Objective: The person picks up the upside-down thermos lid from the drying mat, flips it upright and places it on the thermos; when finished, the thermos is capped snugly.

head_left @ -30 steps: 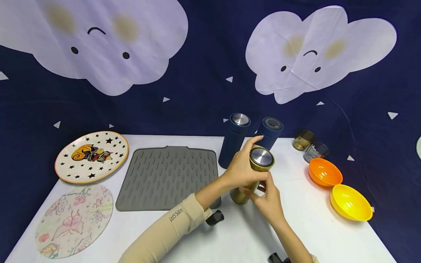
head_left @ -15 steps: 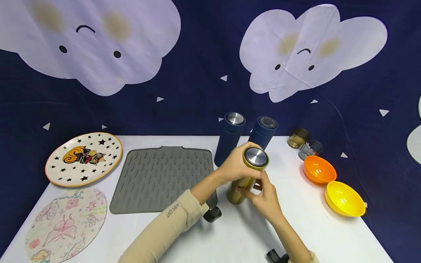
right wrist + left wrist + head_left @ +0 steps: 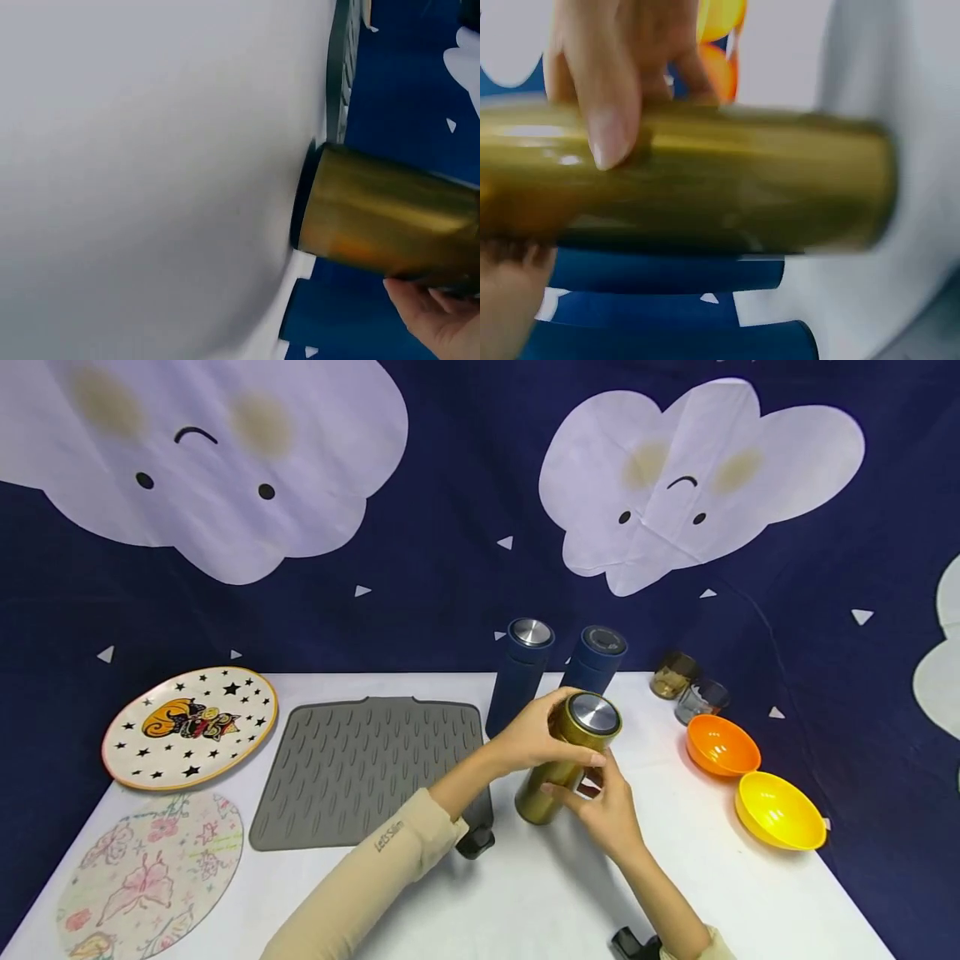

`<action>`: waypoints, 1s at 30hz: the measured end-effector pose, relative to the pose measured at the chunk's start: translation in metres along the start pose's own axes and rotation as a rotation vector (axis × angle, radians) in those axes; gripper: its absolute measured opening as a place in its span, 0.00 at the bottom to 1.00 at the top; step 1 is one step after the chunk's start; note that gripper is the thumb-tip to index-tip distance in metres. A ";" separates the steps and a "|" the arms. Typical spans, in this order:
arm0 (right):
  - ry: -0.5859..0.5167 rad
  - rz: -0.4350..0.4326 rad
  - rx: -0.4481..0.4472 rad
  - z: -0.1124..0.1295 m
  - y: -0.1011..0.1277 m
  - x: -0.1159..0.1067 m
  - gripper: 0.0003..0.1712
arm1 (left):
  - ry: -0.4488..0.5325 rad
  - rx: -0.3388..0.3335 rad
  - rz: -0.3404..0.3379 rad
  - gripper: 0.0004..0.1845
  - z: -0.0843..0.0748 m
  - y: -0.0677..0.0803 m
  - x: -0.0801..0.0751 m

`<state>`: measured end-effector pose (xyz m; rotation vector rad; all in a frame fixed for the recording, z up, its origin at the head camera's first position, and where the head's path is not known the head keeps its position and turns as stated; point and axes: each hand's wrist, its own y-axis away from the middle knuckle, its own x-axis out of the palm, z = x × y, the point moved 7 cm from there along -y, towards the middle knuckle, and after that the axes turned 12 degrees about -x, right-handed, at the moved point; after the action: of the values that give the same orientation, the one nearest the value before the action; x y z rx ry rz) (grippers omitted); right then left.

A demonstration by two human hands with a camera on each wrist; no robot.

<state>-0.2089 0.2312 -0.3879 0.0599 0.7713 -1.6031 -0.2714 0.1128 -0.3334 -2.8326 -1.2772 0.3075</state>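
Note:
A gold vacuum flask with a silver-topped lid stands on the white table, leaning slightly in the head view. My left hand grips it around the upper part below the lid, its far fingers hidden behind the flask. Lower down, my right hand holds the flask's right side between thumb and fingers. The gold body fills much of the left wrist view, with a thumb pressed on it. Its base shows at the table in the right wrist view.
Two navy flasks stand just behind. A grey ridged mat lies left, beside a star-patterned plate and a round butterfly-print mat. Right are two small glasses, an orange bowl and a yellow bowl.
My left hand's raised fingers have come down around the upper flask, behind it. My right hand keeps its hold. The head view has shifted slightly; the flask stays in about the same place.

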 end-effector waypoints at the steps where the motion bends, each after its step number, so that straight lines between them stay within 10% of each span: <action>1: 0.005 -0.018 0.022 -0.003 -0.002 -0.004 0.39 | -0.062 -0.001 -0.061 0.39 0.001 0.008 -0.003; 5: 0.063 -0.101 0.082 -0.019 -0.021 -0.025 0.40 | -0.192 -0.004 -0.231 0.41 0.012 0.057 -0.026; 15: 0.142 -0.223 0.109 -0.072 -0.096 -0.061 0.42 | -0.187 -0.148 -0.403 0.40 0.056 0.167 -0.077; 30: 0.187 -0.102 0.239 -0.101 -0.088 -0.085 0.55 | -0.223 -0.117 -0.390 0.39 0.051 0.173 -0.098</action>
<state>-0.3095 0.3542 -0.3880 0.3527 0.7310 -1.7988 -0.2161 -0.0789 -0.3837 -2.6093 -1.9074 0.5611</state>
